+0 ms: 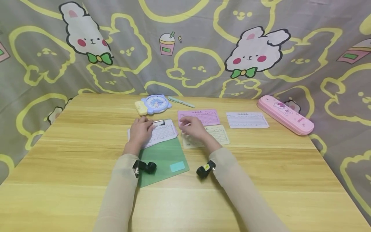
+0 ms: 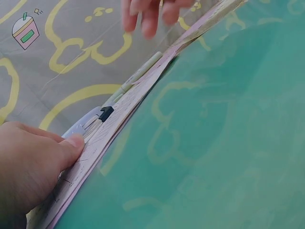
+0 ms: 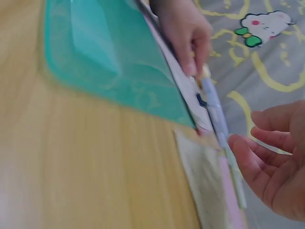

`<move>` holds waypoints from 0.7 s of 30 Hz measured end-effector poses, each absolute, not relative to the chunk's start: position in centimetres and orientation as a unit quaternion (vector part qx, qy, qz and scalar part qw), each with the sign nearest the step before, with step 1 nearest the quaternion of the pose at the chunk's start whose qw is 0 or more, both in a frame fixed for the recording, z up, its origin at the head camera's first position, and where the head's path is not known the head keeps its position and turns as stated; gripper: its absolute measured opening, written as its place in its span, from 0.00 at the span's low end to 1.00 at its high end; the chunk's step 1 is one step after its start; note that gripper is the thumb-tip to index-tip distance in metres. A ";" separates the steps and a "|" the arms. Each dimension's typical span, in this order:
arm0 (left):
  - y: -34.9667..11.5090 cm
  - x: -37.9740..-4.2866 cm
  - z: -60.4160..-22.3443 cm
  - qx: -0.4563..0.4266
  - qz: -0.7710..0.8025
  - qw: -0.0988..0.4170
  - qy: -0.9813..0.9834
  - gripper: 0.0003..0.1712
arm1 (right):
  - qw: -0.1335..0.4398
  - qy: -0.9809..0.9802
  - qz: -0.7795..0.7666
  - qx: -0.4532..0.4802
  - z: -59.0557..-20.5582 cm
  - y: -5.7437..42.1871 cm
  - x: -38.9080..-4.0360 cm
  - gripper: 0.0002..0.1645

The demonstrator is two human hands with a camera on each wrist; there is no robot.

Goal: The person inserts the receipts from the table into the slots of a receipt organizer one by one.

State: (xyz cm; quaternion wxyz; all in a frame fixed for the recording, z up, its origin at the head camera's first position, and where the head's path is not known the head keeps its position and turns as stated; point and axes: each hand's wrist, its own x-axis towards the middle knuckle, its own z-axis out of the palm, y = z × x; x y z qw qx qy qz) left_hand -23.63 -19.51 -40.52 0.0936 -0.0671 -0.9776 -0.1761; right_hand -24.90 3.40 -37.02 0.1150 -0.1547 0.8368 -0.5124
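While your left hand (image 1: 140, 131) rests, fingers relaxed, on the clipped sheets (image 1: 162, 133), your right hand (image 1: 193, 127) hovers near the yellow slip (image 1: 221, 136), thumb and fingers parted.

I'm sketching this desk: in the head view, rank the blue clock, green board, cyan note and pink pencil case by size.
Largest to smallest:
green board, partly covered
pink pencil case
blue clock
cyan note

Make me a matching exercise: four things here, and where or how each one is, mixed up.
1. Left hand
2. Pencil case
3. Pen
4. Green sheet

A. Just right of the clock
B. Bears a small blue note
C. On the left part of the clipped papers
D. Rightmost on the table

Pairs: 1-C, 2-D, 3-A, 4-B
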 end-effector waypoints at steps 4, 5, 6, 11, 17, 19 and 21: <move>-19.6 -23.6 -40.6 -0.062 -0.181 0.099 -0.977 0.21 | 0.093 0.842 -0.502 -0.176 -36.4 5.7 -24.6 0.21; -19.6 -23.6 -40.7 -0.061 -0.183 0.098 -0.976 0.21 | 0.086 0.843 -0.500 -0.181 -36.3 6.3 -24.5 0.21; -19.6 -23.6 -40.7 -0.060 -0.183 0.099 -0.976 0.21 | 0.078 0.844 -0.497 -0.186 -36.2 6.9 -24.4 0.21; -19.5 -23.5 -40.7 -0.060 -0.187 0.102 -0.975 0.21 | 0.037 0.854 -0.483 -0.189 -35.9 10.2 -24.1 0.20; -19.5 -23.4 -40.6 -0.058 -0.189 0.102 -0.975 0.21 | 0.025 0.859 -0.481 -0.175 -36.4 14.1 -24.1 0.23; -19.4 -23.3 -40.5 -0.059 -0.189 0.102 -0.975 0.21 | 0.027 0.862 -0.478 -0.164 -36.7 15.1 -24.1 0.23; -19.5 -23.3 -40.5 -0.060 -0.189 0.103 -0.975 0.21 | 0.032 0.867 -0.474 -0.151 -37.1 16.1 -24.1 0.24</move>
